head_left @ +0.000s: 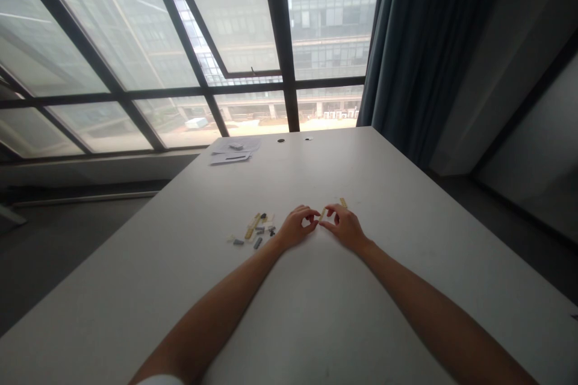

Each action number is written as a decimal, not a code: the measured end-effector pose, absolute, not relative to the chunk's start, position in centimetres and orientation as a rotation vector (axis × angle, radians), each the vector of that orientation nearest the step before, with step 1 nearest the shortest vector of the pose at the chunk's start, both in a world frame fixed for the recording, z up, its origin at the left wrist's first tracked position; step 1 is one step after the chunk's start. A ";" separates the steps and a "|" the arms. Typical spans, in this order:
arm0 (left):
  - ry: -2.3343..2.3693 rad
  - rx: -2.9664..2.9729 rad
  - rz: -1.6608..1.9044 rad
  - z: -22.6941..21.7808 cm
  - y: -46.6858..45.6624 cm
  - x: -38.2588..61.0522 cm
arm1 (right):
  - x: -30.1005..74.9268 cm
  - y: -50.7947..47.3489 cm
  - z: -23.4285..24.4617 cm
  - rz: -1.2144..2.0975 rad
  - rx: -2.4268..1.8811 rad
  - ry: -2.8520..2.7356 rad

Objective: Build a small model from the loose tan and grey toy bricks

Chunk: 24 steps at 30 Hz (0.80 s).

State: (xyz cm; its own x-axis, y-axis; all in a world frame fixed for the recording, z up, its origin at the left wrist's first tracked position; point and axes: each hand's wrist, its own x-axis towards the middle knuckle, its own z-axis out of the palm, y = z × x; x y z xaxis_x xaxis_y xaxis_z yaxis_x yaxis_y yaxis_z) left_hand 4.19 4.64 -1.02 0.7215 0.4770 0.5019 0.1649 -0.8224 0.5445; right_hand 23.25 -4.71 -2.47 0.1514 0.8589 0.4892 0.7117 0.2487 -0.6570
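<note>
Both of my hands rest on a white table (361, 289), fingertips nearly meeting. My right hand (344, 227) pinches a small tan building piece (322, 213) between thumb and forefinger. My left hand (297, 226) is curled in a pinch right beside that piece; what its fingers hold is too small to make out. A second tan piece (344, 202) lies on the table just behind my right hand. A scatter of several small tan and grey pieces (255, 230) lies to the left of my left hand.
Folded papers and a small packet (235, 151) lie at the table's far edge, near two cable holes (281, 140). Beyond are large windows with dark frames (280, 42). A dark curtain (419, 54) hangs at the right. Floor drops away on both sides.
</note>
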 end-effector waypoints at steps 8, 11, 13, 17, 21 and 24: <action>0.495 2.457 0.876 -0.9 4.6 4.2 | 23.1 -4.7 -2.4 0.194 -1.520 -1.573; 0.492 2.464 0.884 -0.9 4.5 4.2 | 23.2 -4.7 -2.5 0.193 -1.520 -1.568; 0.496 2.465 0.884 -0.8 4.5 4.2 | 23.2 -4.7 -2.5 0.194 -1.521 -1.565; 0.488 2.461 0.893 -0.8 4.4 4.2 | 23.3 -4.6 -2.6 0.174 -1.519 -1.560; 0.491 2.457 0.871 -0.7 4.3 4.3 | 23.5 -4.4 -2.9 0.158 -1.529 -1.532; 0.503 2.446 0.848 -0.7 4.3 4.3 | 23.5 -4.4 -2.9 0.165 -1.533 -1.519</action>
